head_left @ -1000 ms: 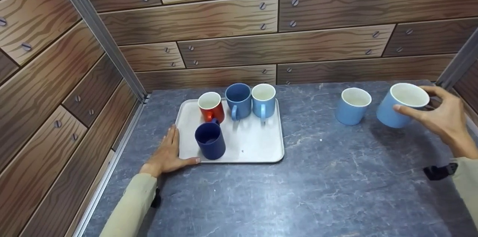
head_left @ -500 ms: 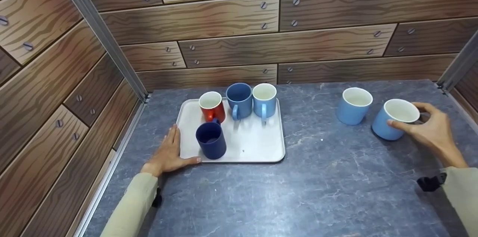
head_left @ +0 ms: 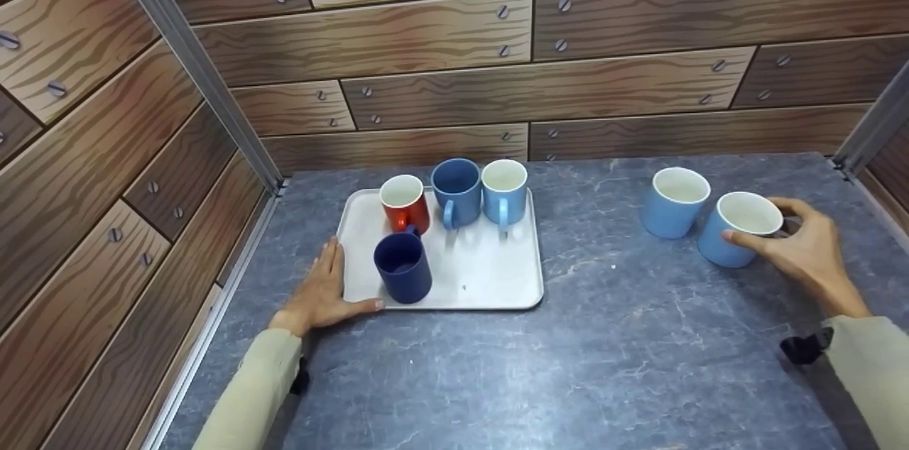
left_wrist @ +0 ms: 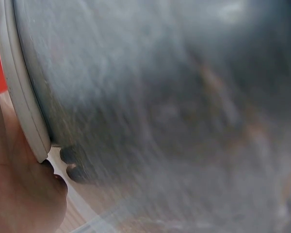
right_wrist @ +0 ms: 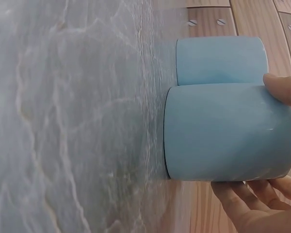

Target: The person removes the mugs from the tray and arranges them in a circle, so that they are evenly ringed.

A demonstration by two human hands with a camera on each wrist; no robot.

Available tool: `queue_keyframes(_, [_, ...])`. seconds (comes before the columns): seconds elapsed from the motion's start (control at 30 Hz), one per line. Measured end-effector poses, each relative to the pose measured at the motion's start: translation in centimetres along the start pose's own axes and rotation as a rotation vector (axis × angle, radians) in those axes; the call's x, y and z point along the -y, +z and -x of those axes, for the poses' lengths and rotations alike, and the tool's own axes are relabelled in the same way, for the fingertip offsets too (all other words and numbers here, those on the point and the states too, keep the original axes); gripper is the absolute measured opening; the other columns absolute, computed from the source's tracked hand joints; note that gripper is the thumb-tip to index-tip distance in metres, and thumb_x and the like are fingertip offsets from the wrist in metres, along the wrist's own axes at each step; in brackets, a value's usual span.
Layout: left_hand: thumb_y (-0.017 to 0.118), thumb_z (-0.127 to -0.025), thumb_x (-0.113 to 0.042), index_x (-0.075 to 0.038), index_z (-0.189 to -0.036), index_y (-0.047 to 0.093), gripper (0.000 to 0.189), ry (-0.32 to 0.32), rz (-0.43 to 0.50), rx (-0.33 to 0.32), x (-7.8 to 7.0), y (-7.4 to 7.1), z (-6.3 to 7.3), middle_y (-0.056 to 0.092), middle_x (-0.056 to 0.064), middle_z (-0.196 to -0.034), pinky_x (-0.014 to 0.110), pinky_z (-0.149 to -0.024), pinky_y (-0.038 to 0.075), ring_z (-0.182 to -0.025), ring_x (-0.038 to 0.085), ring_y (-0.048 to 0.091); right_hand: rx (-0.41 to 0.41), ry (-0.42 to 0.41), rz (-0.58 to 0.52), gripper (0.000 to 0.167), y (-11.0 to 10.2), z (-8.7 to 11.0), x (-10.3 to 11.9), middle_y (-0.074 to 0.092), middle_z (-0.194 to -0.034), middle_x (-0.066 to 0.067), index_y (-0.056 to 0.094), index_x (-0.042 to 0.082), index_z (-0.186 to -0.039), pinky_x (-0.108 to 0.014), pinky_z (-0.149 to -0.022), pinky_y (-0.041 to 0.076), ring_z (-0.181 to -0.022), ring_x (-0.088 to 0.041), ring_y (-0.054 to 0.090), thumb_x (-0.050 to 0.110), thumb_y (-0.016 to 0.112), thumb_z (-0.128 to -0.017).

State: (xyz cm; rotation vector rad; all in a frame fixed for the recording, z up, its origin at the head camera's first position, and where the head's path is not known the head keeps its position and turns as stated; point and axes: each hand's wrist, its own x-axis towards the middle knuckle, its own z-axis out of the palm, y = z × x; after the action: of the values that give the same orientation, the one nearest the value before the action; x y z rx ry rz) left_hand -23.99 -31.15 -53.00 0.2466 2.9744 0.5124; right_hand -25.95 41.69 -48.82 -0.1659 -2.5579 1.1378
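Note:
My right hand [head_left: 806,244] grips a light blue mug [head_left: 730,240] with a white inside, thumb near the rim and fingers round the far side. In the right wrist view this mug [right_wrist: 228,133] stands upright, its base at the tabletop. Just left of it is another light blue mug [head_left: 669,212]. My left hand [head_left: 319,294] lies with straight fingers along the left edge of a white tray [head_left: 490,280], thumb at the front edge. The tray bears a red mug [head_left: 410,214], a dark navy mug [head_left: 408,280], a medium blue mug [head_left: 465,205] and a light blue mug [head_left: 510,205].
The grey marbled tabletop [head_left: 568,365] spans the front and middle. A wood-patterned wall [head_left: 454,38] closes off the back, and another one [head_left: 92,237] runs along the left, with a metal post [head_left: 199,67] at the corner.
My right hand has brought the light blue mug left and down, close to the other light blue mug. The left hand and the tray have stayed in place.

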Motion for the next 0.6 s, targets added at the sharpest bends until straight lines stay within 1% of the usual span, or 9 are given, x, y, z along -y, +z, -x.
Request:
queue_keyframes(0.27, [0.074,-0.077,-0.085,0.009,-0.167,0.003,0.148,-0.002,0.000,-0.006,0.01,0.06,0.01,-0.002,0.029,-0.177,0.058,-0.135,0.011,-0.165,0.046,0.002,-0.001,-0.001,0.014,0.081,0.43,-0.32,0.34,0.062,-0.116,-0.003,0.063,-0.002,-0.139,-0.003,-0.068,0.041,-0.088,0.011,0.051,0.039,0.097,-0.078])
queue_keyframes(0.43, [0.075,-0.077,-0.083,0.010,-0.167,0.003,0.148,0.004,0.014,-0.012,0.02,0.16,0.00,0.000,0.030,-0.177,0.060,-0.134,0.011,-0.165,0.048,0.003,0.016,-0.005,0.012,0.083,0.64,-0.49,0.43,0.061,-0.124,-0.009,0.061,-0.003,-0.142,-0.003,-0.067,0.042,-0.087,0.013,0.050,0.040,0.096,-0.080])
queue_keyframes(0.6, [0.075,-0.077,-0.083,0.008,-0.168,0.002,0.148,-0.010,0.022,0.006,0.02,0.16,0.01,-0.003,0.028,-0.177,0.057,-0.135,0.009,-0.165,0.045,0.000,0.025,0.001,0.015,0.085,0.81,-0.56,0.54,0.060,-0.131,-0.017,0.059,-0.004,-0.144,-0.002,-0.067,0.041,-0.089,0.012,0.048,0.040,0.095,-0.081])
